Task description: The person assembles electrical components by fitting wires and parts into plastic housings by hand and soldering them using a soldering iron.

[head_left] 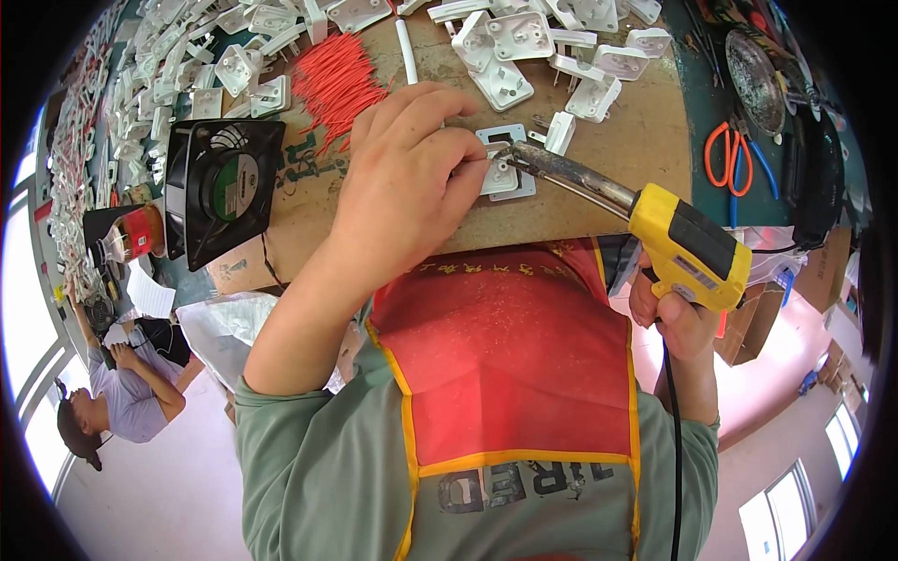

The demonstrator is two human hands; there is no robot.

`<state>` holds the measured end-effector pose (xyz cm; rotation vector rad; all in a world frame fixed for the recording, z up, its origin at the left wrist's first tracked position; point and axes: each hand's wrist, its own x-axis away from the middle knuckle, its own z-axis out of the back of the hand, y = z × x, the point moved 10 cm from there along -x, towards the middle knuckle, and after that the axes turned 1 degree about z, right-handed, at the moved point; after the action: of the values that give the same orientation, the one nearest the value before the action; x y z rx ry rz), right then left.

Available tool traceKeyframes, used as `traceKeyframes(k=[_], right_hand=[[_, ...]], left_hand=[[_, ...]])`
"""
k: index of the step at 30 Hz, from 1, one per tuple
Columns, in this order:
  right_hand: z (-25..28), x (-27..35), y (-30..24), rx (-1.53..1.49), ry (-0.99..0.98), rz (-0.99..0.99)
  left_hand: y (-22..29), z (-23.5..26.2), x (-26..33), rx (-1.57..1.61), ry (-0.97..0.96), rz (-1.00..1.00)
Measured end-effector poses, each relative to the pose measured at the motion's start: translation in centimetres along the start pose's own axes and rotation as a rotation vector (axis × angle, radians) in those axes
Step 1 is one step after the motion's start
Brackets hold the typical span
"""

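Observation:
My right hand point(681, 323) grips the handle of a yellow and black soldering gun point(694, 251). Its long metal barrel points left, and the tip is at a small white plastic plug housing point(500, 179). That housing sits in a grey flat holder point(527, 184) on the cardboard. From the left side, my left hand point(402, 168) reaches in with thumb and index finger pinched right beside the tip. Whatever they hold is too small and too covered to make out.
A pile of short red wires point(339, 82) lies beyond my left hand. White plug housings point(510, 84) are heaped along the far side. A black fan point(224, 192) stands left; orange-handled pliers point(725, 159) lie right. Another person point(131, 402) sits at far left.

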<state>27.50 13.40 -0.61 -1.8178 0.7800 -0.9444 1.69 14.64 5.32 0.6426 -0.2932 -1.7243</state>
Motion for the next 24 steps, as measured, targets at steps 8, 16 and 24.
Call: traceKeyframes(k=[8, 16, 24], right_hand=[[-0.24, -0.07, 0.07, 0.010, -0.036, -0.006], [-0.79, -0.16, -0.66, -0.033, -0.007, 0.012], [-0.04, -0.03, -0.61, -0.045, 0.063, -0.048]], left_hand=[[-0.06, -0.06, 0.14, 0.006, 0.011, 0.011], [-0.13, 0.11, 0.36, -0.004, 0.018, 0.016], [0.01, -0.06, 0.08, -0.013, 0.016, 0.024]])
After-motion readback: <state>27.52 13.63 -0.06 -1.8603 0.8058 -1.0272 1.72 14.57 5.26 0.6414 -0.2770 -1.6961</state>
